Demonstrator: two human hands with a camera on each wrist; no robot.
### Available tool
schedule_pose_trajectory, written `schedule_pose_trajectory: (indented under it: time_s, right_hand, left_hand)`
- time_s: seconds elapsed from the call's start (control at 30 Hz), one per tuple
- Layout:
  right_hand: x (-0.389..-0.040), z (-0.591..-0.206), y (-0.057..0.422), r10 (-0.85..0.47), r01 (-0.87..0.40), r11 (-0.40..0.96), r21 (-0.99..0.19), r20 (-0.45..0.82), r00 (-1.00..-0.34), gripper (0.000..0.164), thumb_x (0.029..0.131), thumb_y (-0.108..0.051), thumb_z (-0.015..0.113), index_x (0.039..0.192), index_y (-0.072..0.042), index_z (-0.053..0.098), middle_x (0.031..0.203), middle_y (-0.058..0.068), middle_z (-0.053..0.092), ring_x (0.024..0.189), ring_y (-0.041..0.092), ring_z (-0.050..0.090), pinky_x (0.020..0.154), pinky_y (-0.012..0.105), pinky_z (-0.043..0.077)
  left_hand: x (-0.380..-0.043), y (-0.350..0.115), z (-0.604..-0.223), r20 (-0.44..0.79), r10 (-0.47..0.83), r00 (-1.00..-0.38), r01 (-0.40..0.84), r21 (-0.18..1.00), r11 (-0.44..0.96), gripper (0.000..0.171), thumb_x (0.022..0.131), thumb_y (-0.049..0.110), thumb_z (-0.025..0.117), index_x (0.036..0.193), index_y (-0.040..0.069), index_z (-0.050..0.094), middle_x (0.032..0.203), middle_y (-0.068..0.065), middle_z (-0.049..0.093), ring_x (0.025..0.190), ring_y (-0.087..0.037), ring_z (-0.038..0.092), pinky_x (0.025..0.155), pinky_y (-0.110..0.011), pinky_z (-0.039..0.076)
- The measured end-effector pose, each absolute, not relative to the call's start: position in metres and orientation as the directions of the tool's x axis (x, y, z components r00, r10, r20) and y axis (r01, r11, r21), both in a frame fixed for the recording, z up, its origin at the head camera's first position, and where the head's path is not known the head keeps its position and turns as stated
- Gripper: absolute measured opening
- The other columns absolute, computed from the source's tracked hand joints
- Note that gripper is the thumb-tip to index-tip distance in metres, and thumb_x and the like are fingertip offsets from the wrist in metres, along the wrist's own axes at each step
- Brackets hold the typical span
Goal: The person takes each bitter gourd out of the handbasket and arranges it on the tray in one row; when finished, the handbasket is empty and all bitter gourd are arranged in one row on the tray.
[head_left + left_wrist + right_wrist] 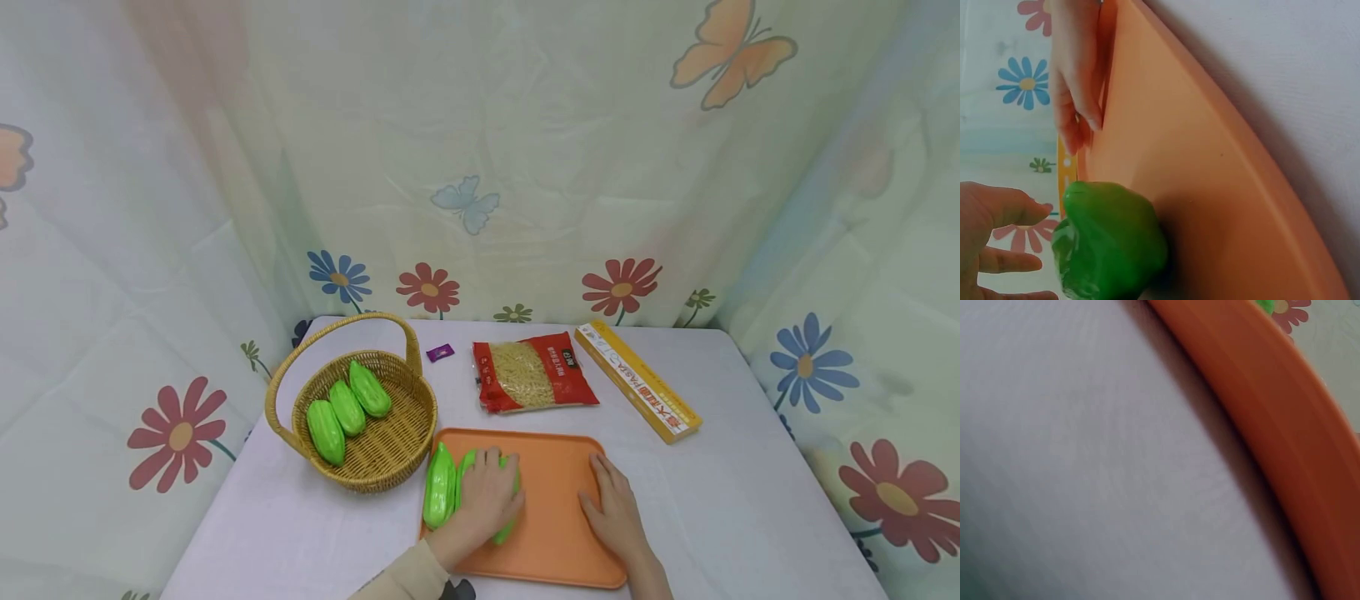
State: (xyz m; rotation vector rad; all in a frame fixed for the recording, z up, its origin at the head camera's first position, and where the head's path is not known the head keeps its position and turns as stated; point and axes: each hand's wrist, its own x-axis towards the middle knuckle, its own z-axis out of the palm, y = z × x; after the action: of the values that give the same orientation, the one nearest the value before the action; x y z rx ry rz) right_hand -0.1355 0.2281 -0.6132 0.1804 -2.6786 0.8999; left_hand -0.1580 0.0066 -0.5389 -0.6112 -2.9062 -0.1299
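Observation:
My left hand (487,493) is over the glossy green, ridged gourd-like pieces on an orange tray (558,500). One green piece (440,487) lies by the tray's left edge, with another right beside it, partly covered by the hand. A third green piece (1113,240) is under the hand; in the left wrist view the thumb and fingers are spread and a gap shows between them and it. At the tray's right rim rests my right hand (617,510), its fingers extended along the edge. Only the tray's outer wall (1272,406) and white cloth show in the right wrist view.
Left of the tray stands a wicker basket (397,442) with a tall handle and three similar green pieces (347,408) inside. Behind the tray lie a red pasta bag (532,372) and a small purple packet (440,352). A long yellow pasta box (637,381) lies at the back right.

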Motion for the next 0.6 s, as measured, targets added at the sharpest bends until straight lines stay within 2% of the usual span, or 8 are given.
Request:
schedule_pose_trajectory:
  time_s: [0.17,0.3,0.6]
  right_hand:
    - [-0.135,-0.612,0.227,-0.028,-0.228,0.802,-0.553,0.347,-0.937,0.063,0.079,-0.006,0.066,0.134,0.007,0.037,0.134,0.027,0.035,0.119,0.045,0.031,0.093,0.058,0.026]
    - [-0.135,-0.611,0.227,-0.029,-0.236,0.801,-0.550,0.359,-0.933,0.063,0.078,-0.005,0.066,0.133,0.008,0.038,0.133,0.027,0.036,0.118,0.045,0.033,0.092,0.059,0.027]
    - [-0.136,-0.614,0.227,-0.024,-0.226,0.803,-0.551,0.348,-0.937,0.062,0.080,-0.006,0.066,0.133,0.007,0.038,0.134,0.026,0.036,0.118,0.045,0.033,0.093,0.058,0.027]
  left_hand:
    - [-0.162,0.003,-0.533,0.186,0.400,-0.897,0.415,0.047,0.909,0.043,0.080,0.042,0.063,0.114,0.015,0.060,0.103,-0.006,0.056,0.094,-0.024,0.049,0.074,-0.034,0.044]
    - [-0.167,-0.002,-0.528,0.164,0.402,-0.901,0.420,0.094,0.903,0.040,0.082,0.039,0.060,0.113,0.014,0.062,0.103,-0.005,0.060,0.095,-0.024,0.052,0.075,-0.035,0.045]
    - [-0.182,-0.022,-0.506,0.160,0.350,-0.923,0.382,0.268,0.885,0.034,0.083,0.030,0.060,0.106,0.007,0.064,0.090,-0.007,0.065,0.077,-0.025,0.061,0.057,-0.034,0.049]
